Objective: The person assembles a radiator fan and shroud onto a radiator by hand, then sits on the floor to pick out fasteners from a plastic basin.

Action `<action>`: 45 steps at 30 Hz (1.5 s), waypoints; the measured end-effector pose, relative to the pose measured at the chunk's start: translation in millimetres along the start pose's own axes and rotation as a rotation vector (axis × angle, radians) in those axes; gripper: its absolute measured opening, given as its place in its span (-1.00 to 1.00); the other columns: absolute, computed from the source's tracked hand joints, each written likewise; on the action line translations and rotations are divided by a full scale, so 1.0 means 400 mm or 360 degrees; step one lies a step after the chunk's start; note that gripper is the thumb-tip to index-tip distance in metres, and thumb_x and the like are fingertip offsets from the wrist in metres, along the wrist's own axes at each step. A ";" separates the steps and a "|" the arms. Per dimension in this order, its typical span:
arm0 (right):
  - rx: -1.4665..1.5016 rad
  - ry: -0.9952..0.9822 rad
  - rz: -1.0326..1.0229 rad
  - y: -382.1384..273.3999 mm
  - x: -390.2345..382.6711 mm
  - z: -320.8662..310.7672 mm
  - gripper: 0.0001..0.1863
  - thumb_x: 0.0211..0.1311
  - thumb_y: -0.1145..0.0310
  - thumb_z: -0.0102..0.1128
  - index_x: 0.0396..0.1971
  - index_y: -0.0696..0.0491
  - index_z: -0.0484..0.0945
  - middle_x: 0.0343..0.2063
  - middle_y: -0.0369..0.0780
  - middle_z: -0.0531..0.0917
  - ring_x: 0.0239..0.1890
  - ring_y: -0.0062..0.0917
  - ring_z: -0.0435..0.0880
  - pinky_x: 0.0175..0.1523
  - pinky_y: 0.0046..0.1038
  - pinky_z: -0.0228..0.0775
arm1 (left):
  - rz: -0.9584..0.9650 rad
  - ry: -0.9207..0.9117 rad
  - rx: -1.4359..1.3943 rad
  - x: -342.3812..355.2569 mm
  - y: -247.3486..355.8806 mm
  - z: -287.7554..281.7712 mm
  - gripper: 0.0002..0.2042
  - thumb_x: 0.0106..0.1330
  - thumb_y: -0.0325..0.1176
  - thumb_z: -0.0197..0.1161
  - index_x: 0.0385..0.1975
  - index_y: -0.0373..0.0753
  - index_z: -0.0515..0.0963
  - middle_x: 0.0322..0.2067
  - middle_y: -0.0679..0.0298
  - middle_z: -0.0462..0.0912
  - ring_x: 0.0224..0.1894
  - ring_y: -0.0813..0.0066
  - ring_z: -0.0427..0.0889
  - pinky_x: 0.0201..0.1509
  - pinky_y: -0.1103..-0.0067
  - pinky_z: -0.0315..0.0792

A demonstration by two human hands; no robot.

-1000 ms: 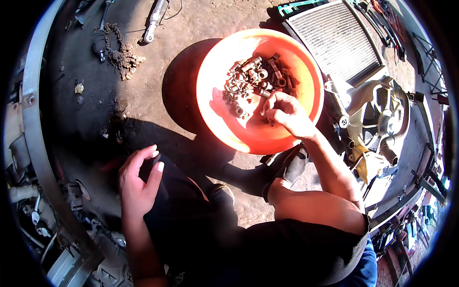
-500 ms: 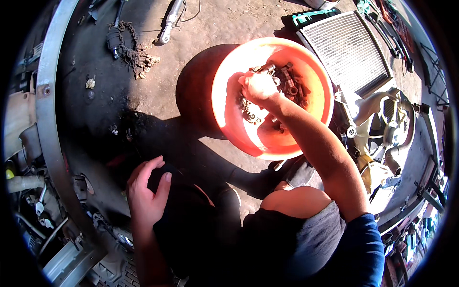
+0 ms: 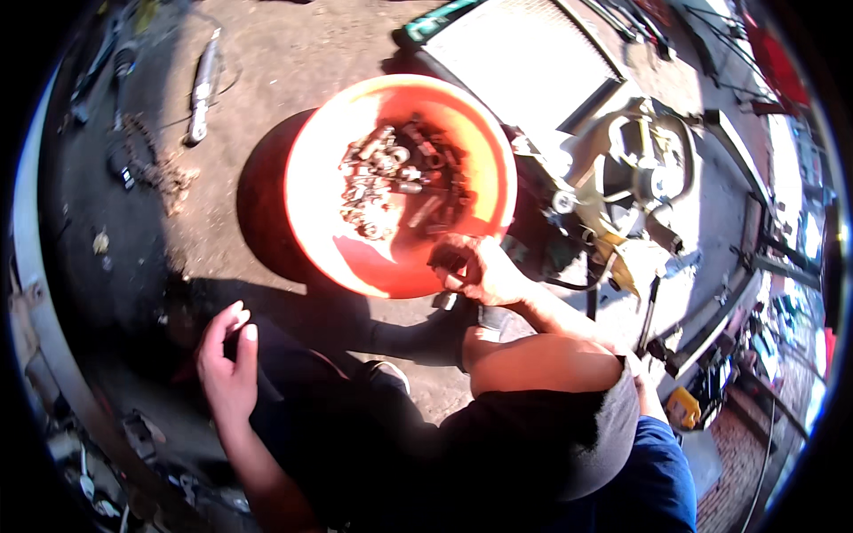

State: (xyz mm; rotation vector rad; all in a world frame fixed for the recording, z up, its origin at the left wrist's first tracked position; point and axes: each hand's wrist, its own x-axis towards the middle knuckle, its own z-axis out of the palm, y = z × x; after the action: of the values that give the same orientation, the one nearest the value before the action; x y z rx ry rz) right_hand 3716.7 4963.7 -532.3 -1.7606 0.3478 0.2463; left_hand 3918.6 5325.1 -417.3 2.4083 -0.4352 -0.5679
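Observation:
A wide orange-red tub (image 3: 313, 173) stands on the ground in front of me. Bolts, nuts and other small dirty metal fittings (image 3: 391, 173) lie heaped on its bottom. My right hand (image 3: 487, 277) is at the tub's near right rim, above my knee. Its fingers are curled round a small metal part (image 3: 444, 300), whose pale end shows below them; glare and shadow hide its exact kind. My left hand (image 3: 231, 364) hangs over the shaded ground at the left. Its fingers and thumb are apart, and it touches nothing.
Beyond the tub to the right lies a radiator (image 3: 520, 62). Nearer sits an engine-like assembly with hoses (image 3: 653, 182). A long metal ratchet-like tool (image 3: 203, 89) and a rusty chain (image 3: 147, 151) lie at the far left. A metal frame (image 3: 40, 302) curves along the left edge.
My right hand has come out of the heap toward me, to the tub's near rim, with a small metal part. The view has shifted right. My left hand stays open.

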 end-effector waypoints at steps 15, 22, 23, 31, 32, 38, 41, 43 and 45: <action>0.1022 0.1671 0.0592 0.271 -0.627 0.051 -0.90 0.55 0.47 0.23 -0.07 0.17 0.62 -0.34 -0.33 0.66 -0.33 -0.66 0.65 -0.14 -0.54 0.55 | 0.0137 -0.0499 0.0076 0.229 0.054 0.163 -0.66 0.42 -0.37 0.44 0.10 -0.42 0.64 -0.20 0.10 0.80 -0.15 0.42 0.78 0.06 0.49 0.61; 0.0931 0.1613 0.0816 0.320 -0.682 0.024 -0.84 0.52 0.51 0.26 0.00 0.20 0.65 -0.24 -0.29 0.74 -0.24 -0.65 0.70 -0.07 -0.55 0.57 | 0.0093 -0.0517 0.0169 0.244 0.050 0.153 -0.67 0.44 -0.37 0.42 0.09 -0.43 0.64 -0.20 0.11 0.80 -0.15 0.44 0.78 0.06 0.51 0.61; 0.0824 0.1607 0.0764 0.327 -0.676 0.007 -0.83 0.52 0.51 0.26 0.02 0.21 0.65 -0.23 -0.29 0.74 -0.24 -0.65 0.71 -0.06 -0.55 0.57 | 0.0119 -0.0498 0.0153 0.244 0.015 0.145 -0.69 0.46 -0.39 0.40 0.10 -0.42 0.65 -0.19 0.12 0.80 -0.14 0.47 0.77 0.07 0.51 0.61; -0.0075 0.2178 0.0543 0.470 -0.618 -0.083 -0.87 0.44 0.58 0.32 -0.08 0.17 0.71 -0.33 -0.32 0.72 -0.30 -0.72 0.67 -0.13 -0.61 0.54 | 0.0083 -0.0703 0.0137 0.267 -0.023 0.146 -0.65 0.59 -0.38 0.23 0.22 -0.49 0.57 0.02 0.06 0.75 0.09 0.38 0.71 0.28 0.49 0.51; -0.0024 0.2258 0.0542 0.488 -0.613 -0.078 -0.85 0.40 0.58 0.35 -0.08 0.16 0.72 -0.32 -0.29 0.73 -0.30 -0.70 0.69 -0.13 -0.61 0.54 | 0.0043 -0.0704 0.0117 0.270 -0.032 0.146 -0.65 0.59 -0.38 0.22 0.23 -0.49 0.55 0.04 0.06 0.74 0.12 0.38 0.70 0.31 0.50 0.50; 0.1418 0.2517 0.0388 0.527 -0.560 -0.075 -0.85 0.46 0.42 0.29 -0.05 0.09 0.67 -0.27 -0.32 0.71 -0.27 -0.62 0.68 -0.16 -0.48 0.57 | -0.0049 -0.0732 0.0131 0.293 -0.095 0.124 -0.64 0.62 -0.32 0.20 0.23 -0.46 0.56 0.10 0.09 0.71 0.16 0.38 0.66 0.34 0.46 0.46; 0.1980 0.2475 0.0238 0.516 -0.500 -0.084 -0.89 0.45 0.45 0.25 -0.09 0.03 0.63 -0.24 -0.29 0.72 -0.26 -0.55 0.71 -0.17 -0.48 0.56 | 0.0080 -0.0703 0.0288 0.298 -0.114 0.093 -0.63 0.62 -0.31 0.18 0.24 -0.46 0.56 0.08 0.09 0.72 0.13 0.40 0.66 0.32 0.47 0.47; 0.2132 0.2487 0.0203 0.509 -0.485 -0.101 -0.89 0.46 0.45 0.28 -0.08 0.02 0.63 -0.23 -0.30 0.73 -0.24 -0.56 0.71 -0.11 -0.47 0.57 | -0.0002 -0.0698 0.0215 0.300 -0.119 0.100 -0.63 0.62 -0.29 0.18 0.23 -0.45 0.57 0.05 0.09 0.73 0.09 0.41 0.67 0.31 0.48 0.47; 0.2217 0.2533 0.0206 0.522 -0.457 -0.114 -0.89 0.46 0.44 0.28 -0.09 0.08 0.63 -0.22 -0.26 0.74 -0.19 -0.49 0.73 -0.05 -0.41 0.61 | 0.0020 -0.0652 0.0295 0.300 -0.135 0.086 -0.63 0.61 -0.27 0.19 0.20 -0.45 0.60 0.04 0.11 0.75 0.09 0.41 0.68 0.30 0.48 0.47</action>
State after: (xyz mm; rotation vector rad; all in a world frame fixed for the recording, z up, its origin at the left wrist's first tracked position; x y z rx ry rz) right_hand 3469.4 4897.0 -648.8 -0.1882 1.3256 -1.1481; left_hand 4013.0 5297.0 -511.2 2.4570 -0.7008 -1.0636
